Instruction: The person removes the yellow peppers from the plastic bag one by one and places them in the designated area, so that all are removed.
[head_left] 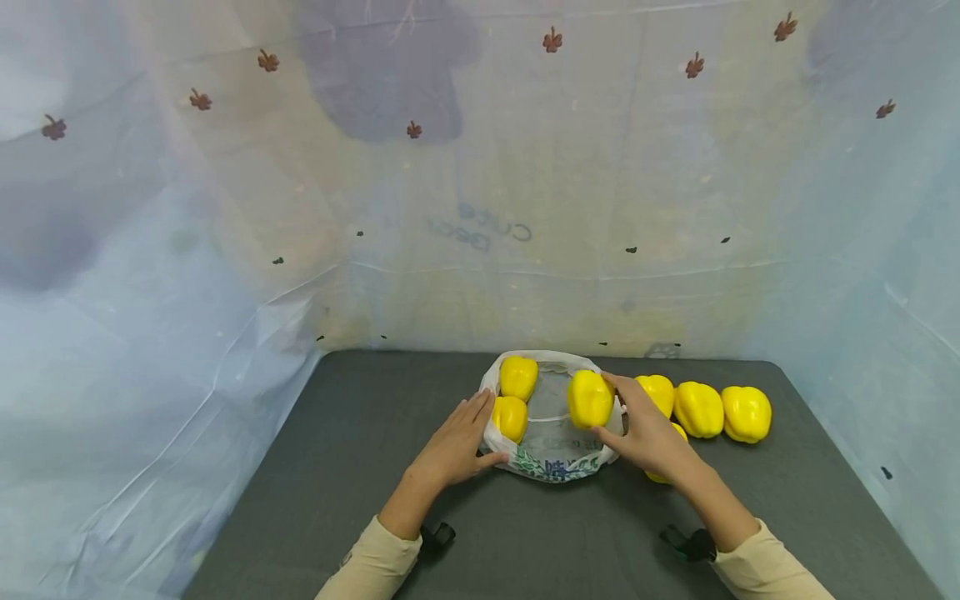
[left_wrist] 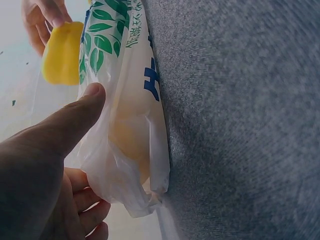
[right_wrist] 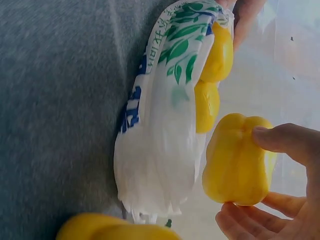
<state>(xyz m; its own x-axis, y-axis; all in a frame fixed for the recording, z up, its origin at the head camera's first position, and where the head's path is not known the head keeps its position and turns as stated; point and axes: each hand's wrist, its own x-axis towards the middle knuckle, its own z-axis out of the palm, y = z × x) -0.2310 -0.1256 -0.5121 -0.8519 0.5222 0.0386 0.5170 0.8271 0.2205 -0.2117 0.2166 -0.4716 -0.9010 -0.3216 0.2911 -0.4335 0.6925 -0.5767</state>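
Note:
A white plastic bag (head_left: 551, 471) with green leaf print and blue lettering lies with its mouth open on the dark table. Inside its left part sit two yellow bell peppers, one pepper (head_left: 519, 377) behind the other pepper (head_left: 510, 418). My right hand (head_left: 645, 425) holds another yellow bell pepper (right_wrist: 237, 160) over the bag's right side, thumb on one side and fingers on the other. At the bag's left edge my left hand (head_left: 457, 442) rests against the plastic, its fingers mostly straight and the thumb (left_wrist: 82, 112) spread along the front.
Right of the bag stand several more yellow bell peppers (head_left: 699, 409), one partly hidden behind my right hand and wrist. The dark table (head_left: 360, 442) ends at a pale patterned curtain (head_left: 480, 300) at the back and sides. Black straps (head_left: 437, 539) show at both wrists.

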